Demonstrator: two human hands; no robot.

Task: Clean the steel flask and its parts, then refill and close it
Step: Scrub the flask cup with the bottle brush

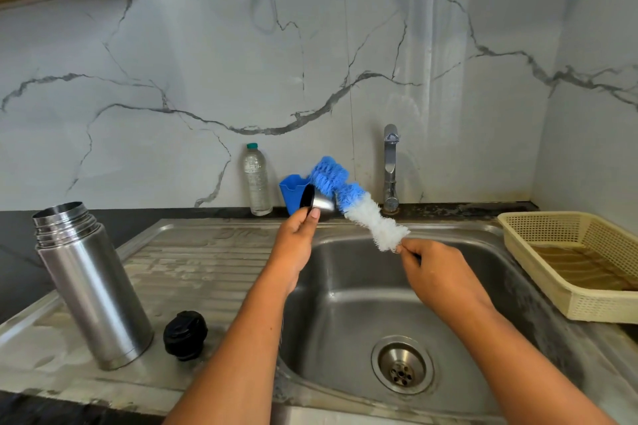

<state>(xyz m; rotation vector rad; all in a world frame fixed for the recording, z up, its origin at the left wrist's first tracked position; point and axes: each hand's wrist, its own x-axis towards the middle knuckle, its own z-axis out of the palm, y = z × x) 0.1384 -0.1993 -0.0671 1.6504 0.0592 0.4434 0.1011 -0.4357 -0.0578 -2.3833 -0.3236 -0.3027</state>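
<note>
The steel flask [90,286] stands upright and uncapped on the sink's draining board at the left. Its black stopper [185,335] lies beside it on the board. My left hand [299,241] holds the flask's small steel cup lid [319,202] above the back edge of the basin, tilted on its side with its black-rimmed mouth turned to the left. My right hand [431,269] grips the handle end of a blue and white bottle brush [352,200]. The brush's bristles pass just behind and to the right of the cup.
The steel sink basin [348,307] with its drain [402,364] lies below my hands. A tap [390,166] stands behind it. A clear plastic water bottle [257,179] and a blue holder [291,191] stand at the wall. A cream plastic basket [566,262] sits at the right.
</note>
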